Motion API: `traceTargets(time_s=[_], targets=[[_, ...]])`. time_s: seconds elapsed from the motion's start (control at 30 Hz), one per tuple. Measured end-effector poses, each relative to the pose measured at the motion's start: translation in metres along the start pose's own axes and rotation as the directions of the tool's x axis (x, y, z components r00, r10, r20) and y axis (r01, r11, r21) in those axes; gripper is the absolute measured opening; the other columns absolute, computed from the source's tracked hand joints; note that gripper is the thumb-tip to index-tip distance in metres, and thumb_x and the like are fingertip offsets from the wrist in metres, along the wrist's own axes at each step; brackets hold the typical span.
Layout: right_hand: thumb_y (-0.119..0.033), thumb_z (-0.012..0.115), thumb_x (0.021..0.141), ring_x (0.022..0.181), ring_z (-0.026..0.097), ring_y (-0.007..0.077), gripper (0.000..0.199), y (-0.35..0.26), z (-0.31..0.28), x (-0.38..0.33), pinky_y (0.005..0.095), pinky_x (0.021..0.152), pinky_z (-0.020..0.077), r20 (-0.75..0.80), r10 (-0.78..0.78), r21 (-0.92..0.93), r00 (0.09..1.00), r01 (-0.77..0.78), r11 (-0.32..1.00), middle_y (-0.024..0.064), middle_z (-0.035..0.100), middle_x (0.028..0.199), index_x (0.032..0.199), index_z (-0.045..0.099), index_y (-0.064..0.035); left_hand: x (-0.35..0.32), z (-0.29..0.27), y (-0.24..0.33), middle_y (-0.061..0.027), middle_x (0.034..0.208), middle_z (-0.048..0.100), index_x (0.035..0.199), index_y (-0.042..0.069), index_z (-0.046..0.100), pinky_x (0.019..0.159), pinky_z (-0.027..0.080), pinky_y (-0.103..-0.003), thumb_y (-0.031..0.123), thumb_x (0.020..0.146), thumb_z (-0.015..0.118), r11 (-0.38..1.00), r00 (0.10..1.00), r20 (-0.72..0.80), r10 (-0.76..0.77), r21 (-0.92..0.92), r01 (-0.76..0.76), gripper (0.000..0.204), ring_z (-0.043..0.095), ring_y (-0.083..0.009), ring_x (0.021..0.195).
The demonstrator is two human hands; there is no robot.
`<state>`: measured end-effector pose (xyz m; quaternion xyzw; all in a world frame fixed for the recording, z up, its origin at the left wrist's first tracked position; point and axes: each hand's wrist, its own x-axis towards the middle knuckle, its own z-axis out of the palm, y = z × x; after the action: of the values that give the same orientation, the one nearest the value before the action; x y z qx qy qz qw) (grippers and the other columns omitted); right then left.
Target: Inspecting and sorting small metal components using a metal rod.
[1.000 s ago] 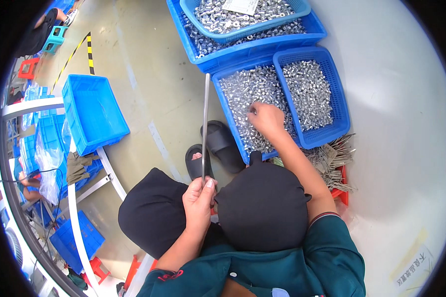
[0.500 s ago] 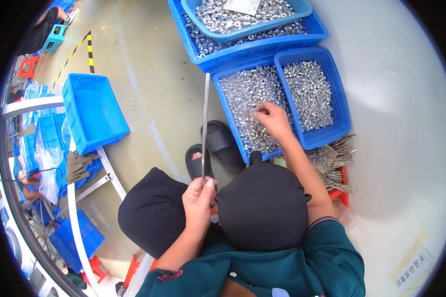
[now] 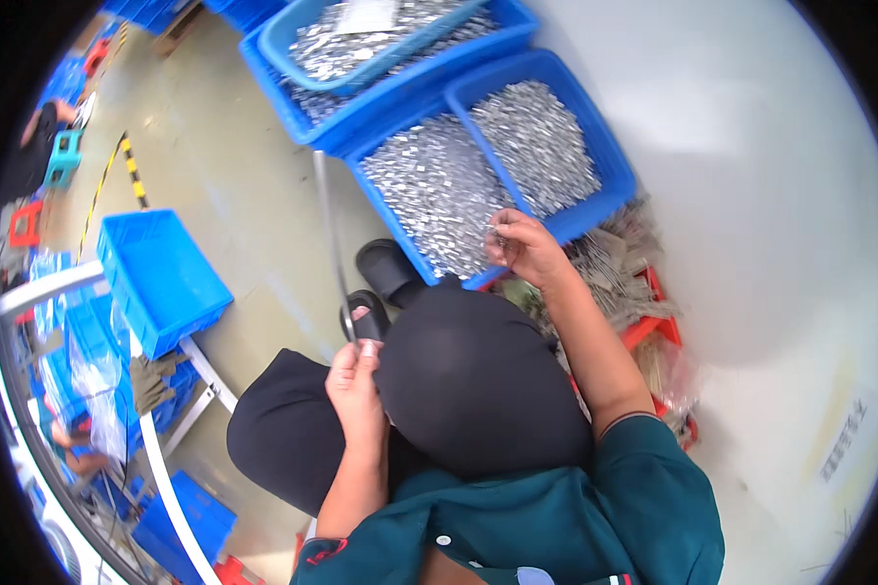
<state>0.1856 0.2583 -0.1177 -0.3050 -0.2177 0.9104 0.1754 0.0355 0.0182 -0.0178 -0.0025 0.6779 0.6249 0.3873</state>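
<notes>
My left hand (image 3: pixel 357 382) is closed round the lower end of a thin metal rod (image 3: pixel 330 229), which points up and away from me. Over the near right edge of a blue bin, my right hand (image 3: pixel 525 250) pinches a small metal part (image 3: pixel 500 235), blurred and partly hidden by the fingers. Loose small silvery metal parts (image 3: pixel 429 185) fill that blue bin (image 3: pixel 388 216). A blue basket (image 3: pixel 615 185) with more small metal pieces (image 3: pixel 537 146) rests at its right side.
Farther off stands a larger blue bin (image 3: pixel 361 132) with a lighter blue basket (image 3: pixel 314 86) of parts in it. Thin metal rods (image 3: pixel 605 278) lie in a red container (image 3: pixel 651 331) at right. At left, a blue crate (image 3: pixel 166 273) sits by a white frame (image 3: pixel 156 468).
My right hand has risen from the parts toward the bin's near right edge, pinching a small part. The view has shifted; my left hand still holds the rod upright.
</notes>
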Motion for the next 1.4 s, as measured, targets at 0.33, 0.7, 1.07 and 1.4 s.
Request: traceTargets(time_s=[0.33,0.7,1.07,1.4], targets=[[-0.014,0.058,0.079,0.063,0.048,0.0136,0.017,-0.025,-0.086,-0.230,0.0260,0.053,0.0377,-0.530,-0.174,-0.149,0.830,0.110,0.983,0.0036,0.052,0.074,0.092,0.051,-0.0068,-0.009,-0.026,-0.016,-0.0134,0.106,0.059,0.112,-0.002,0.052,0.076,0.051,-0.031,0.011,0.091,0.040,0.978,0.991,0.053,0.122,0.163,-0.129,0.028,0.060,-0.0221,0.090],[-0.012,0.051,0.084,0.074,0.058,0.0170,0.013,0.038,-0.140,-0.434,0.0317,0.058,0.0520,-0.844,-0.231,-0.228,0.484,0.067,0.971,0.0081,0.057,0.082,0.092,0.052,-0.0031,-0.004,-0.023,-0.036,-0.0151,0.116,0.054,0.120,-0.003,0.047,0.081,0.049,-0.031,0.015,0.091,0.042,0.925,0.935,0.314,0.163,0.281,-0.255,0.034,0.057,-0.0231,0.099],[-0.025,0.064,0.069,0.070,0.063,0.0308,0.034,0.088,-0.193,-0.434,0.0396,0.064,0.0516,-0.728,-0.578,-0.557,0.370,-0.810,0.183,0.0137,0.065,0.086,0.096,0.063,-0.0037,-0.024,-0.002,-0.018,-0.0139,0.104,0.060,0.111,-0.004,0.054,0.074,0.049,-0.031,0.012,0.090,0.042,0.927,0.936,0.243,0.253,0.215,-0.306,0.029,0.059,-0.0217,0.087],[-0.020,0.062,0.074,0.093,0.055,0.0352,0.036,0.016,-0.032,-0.253,0.0420,0.079,0.0454,-0.237,-0.534,-0.937,0.812,-0.336,-0.094,0.0159,0.055,0.101,0.109,0.055,-0.0102,-0.027,-0.015,-0.012,0.0018,0.071,0.054,0.078,0.002,0.056,0.055,0.038,-0.018,0.009,0.090,0.051,0.979,0.975,0.086,0.203,0.006,-0.204,0.015,0.045,-0.0029,0.060]])
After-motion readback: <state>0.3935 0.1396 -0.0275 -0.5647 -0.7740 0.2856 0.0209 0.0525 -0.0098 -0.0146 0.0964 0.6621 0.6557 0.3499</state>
